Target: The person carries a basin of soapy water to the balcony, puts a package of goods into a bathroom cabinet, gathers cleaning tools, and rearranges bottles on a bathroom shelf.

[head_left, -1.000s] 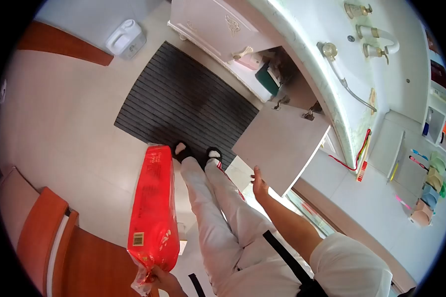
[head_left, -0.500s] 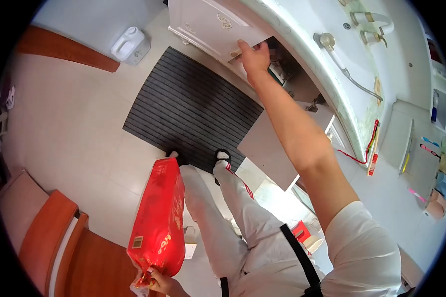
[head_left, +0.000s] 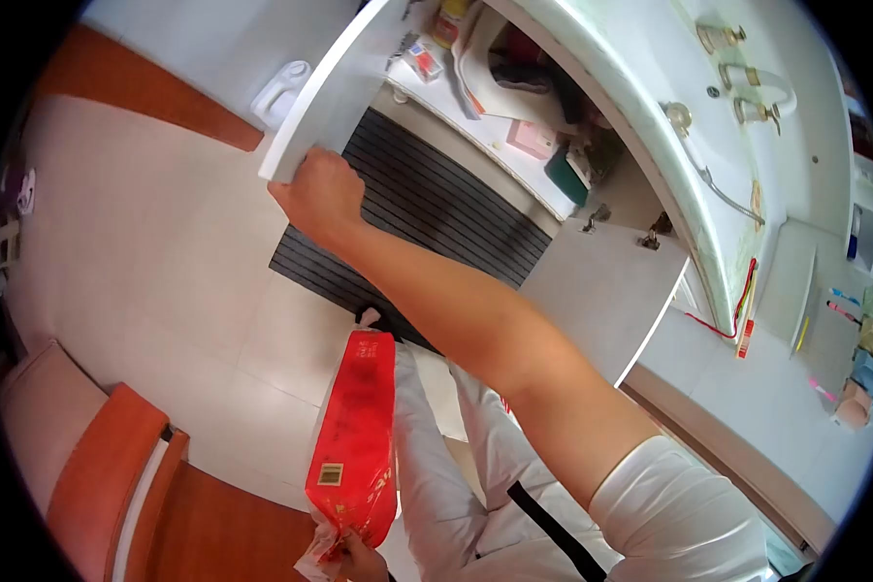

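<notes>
Red package (head_left: 354,427): in the head view, it hangs beside the person's trouser leg (head_left: 435,436), long and slightly tilted, its barcode (head_left: 330,474) facing up.
Left hand (head_left: 364,558): pinches the gathered plastic at the package's near end – the loose wrapper probably serves as a carrying tail, so one hand can bear the bulk low at the side.
Right hand (head_left: 325,194): reaches across with fingers folded against the free end of the held door (head_left: 335,78); whether they clasp a handle or only the edge I cannot tell. That far edge likely gives the best leverage on the hinge.
Other door (head_left: 621,272): stands open too, its hinges showing, so the two panels flank the opening.
Cabinet floor (head_left: 490,141): carries a pink box (head_left: 531,139) near the front, a dark green item (head_left: 566,177) just beside it, and a yellow container (head_left: 449,21) farther along – perhaps placed for easy reach.
Striped mat (head_left: 427,184): lies before the cabinet, presumably as footing.
</notes>
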The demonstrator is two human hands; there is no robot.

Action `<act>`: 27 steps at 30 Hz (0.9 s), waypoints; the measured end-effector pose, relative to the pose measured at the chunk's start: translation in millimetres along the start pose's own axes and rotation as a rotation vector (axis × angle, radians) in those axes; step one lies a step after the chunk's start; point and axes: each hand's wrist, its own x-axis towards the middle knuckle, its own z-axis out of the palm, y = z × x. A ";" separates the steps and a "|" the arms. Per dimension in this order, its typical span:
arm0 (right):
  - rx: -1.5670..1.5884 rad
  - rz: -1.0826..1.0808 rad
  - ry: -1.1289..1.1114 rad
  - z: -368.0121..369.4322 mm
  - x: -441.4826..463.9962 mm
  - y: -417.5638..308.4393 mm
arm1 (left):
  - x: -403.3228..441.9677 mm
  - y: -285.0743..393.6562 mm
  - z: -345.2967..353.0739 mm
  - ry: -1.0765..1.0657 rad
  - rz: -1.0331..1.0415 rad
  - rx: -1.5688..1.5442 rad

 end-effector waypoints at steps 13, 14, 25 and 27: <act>0.232 0.559 -0.094 -88.5 -92.0 167.4 | 3.0 -7.3 -16.5 -0.201 -0.351 -0.414; 0.357 0.809 -0.073 -96.9 -118.2 220.1 | 11.7 10.2 -13.6 -0.214 -0.350 -0.442; 1.852 0.833 -0.054 -151.9 -124.3 311.5 | 146.7 207.3 -0.3 -0.506 0.012 -0.775; 1.830 0.783 -0.090 -169.2 -120.3 335.1 | 164.6 229.0 10.1 -0.543 0.051 -0.769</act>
